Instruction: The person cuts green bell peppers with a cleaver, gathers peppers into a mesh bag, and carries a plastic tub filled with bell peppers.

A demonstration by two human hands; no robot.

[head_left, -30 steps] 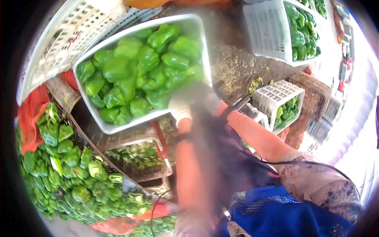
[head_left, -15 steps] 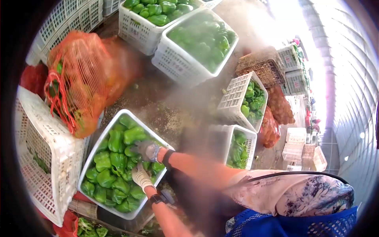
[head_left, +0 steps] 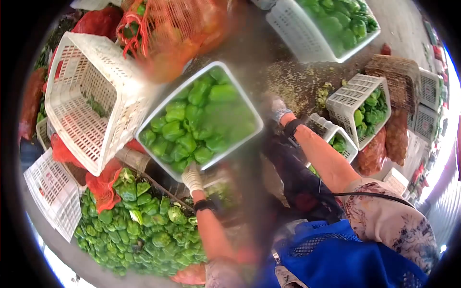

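Note:
A white plastic crate (head_left: 225,67) full of green bell peppers (head_left: 187,115) stands before me. My left hand (head_left: 192,178), in a pale striped glove with a dark watch at the wrist, lies at the crate's near corner. Its fingers bend over the rim, against the peppers; the fingertips are partly hidden. My right hand (head_left: 278,106), also gloved, is off the crate, past its right corner. A lens smear blurs its fingers, and I cannot make out anything in them.
An off-white crate (head_left: 117,113) lies on its side at left, beside an orange mesh sack (head_left: 180,29). Loose peppers (head_left: 144,230) form a large pile below. More pepper crates (head_left: 357,103) stand at right, near a brown crate (head_left: 394,79); another white crate (head_left: 307,41) is at the top.
The view has turned, bringing the pepper pile in. My right hand has left the peppers and moved outside the crate to the right. My left hand has shifted from among the peppers to the rim.

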